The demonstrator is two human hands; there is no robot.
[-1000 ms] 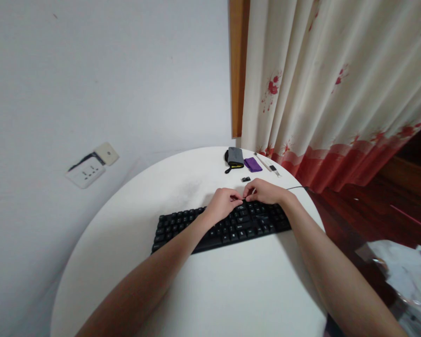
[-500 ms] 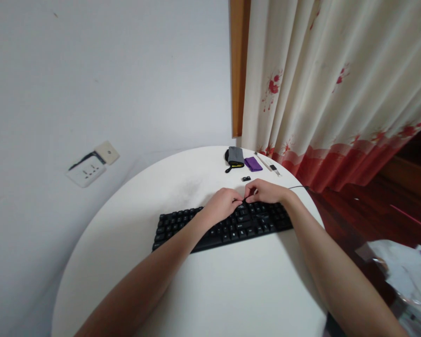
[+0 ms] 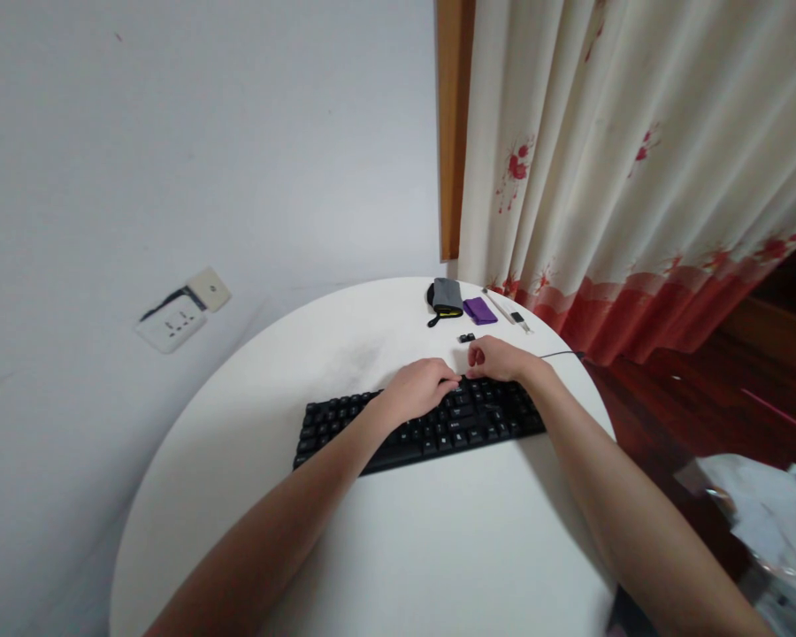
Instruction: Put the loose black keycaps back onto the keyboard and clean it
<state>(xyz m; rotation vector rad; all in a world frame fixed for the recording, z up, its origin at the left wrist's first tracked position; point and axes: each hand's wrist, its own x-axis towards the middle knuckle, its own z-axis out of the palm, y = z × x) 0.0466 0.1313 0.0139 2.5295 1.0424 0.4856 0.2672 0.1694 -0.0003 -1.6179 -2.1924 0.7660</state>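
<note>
A black computer keyboard (image 3: 456,425) lies slightly slanted across the white table. My left hand (image 3: 423,387) rests over its back row, thumb and forefinger pinched together near the upper middle keys. Whatever sits between those fingertips is too small to make out. Just right of it, my right hand (image 3: 497,358) is curled at the keyboard's back edge, fingers bent in; its fingertips are partly hidden, as is anything they pinch. Behind the hands lie small black keycaps (image 3: 466,338).
Toward the back of the round white table (image 3: 398,540) are a grey folded pouch (image 3: 447,296), a purple cloth (image 3: 480,310) and a small brush (image 3: 521,321). The keyboard's cable (image 3: 561,353) runs off the right edge. A floral curtain (image 3: 570,177) hangs behind.
My right hand has shifted slightly, its fingers curling in more and drawing a little apart from the left fingertips. My left hand stays at nearly the same keys. The view has moved slightly.
</note>
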